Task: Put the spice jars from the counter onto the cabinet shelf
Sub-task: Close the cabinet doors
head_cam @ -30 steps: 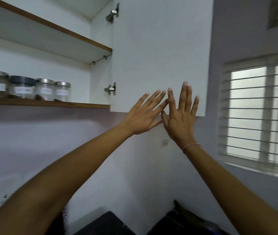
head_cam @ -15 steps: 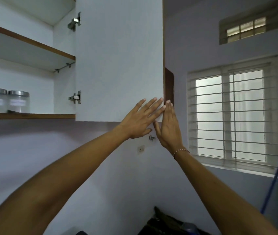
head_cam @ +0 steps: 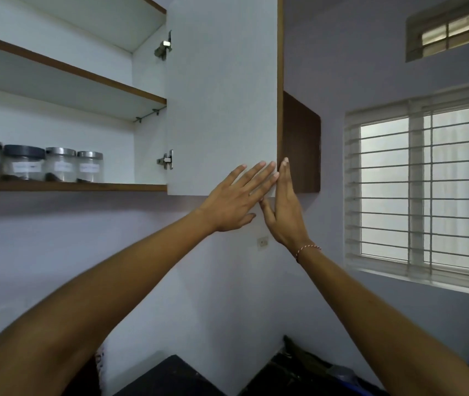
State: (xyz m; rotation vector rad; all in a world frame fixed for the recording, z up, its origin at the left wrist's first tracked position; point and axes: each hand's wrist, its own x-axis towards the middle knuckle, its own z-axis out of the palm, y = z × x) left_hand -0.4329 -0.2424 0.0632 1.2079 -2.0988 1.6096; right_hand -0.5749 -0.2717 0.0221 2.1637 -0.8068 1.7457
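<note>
We look up at an open wall cabinet. Four spice jars [head_cam: 36, 164] stand in a row on the lower cabinet shelf [head_cam: 67, 186], close together, at the left of the view; three have metal lids and one, second from the left, has a dark lid. Each carries a white label, too blurred for us to read. The shelf above [head_cam: 84, 81] shows nothing on the part we can see. The cabinet door [head_cam: 221, 95] hangs open, white inner face toward us, held by two hinges [head_cam: 166, 160] on its left edge. Our left hand [head_cam: 234, 201] lies flat against the door's lower right corner, fingers stretched out and spread, holding nothing. Our right hand [head_cam: 284, 212] stands edge-on just beside it, fingers straight and together against the door's free edge, also holding nothing; the two hands touch near the fingertips. A red-and-white thread bracelet [head_cam: 307, 250] circles the right wrist. A barred window [head_cam: 424, 190] sits on the wall to the right. A dark counter [head_cam: 170, 378] shows at the bottom.
</note>
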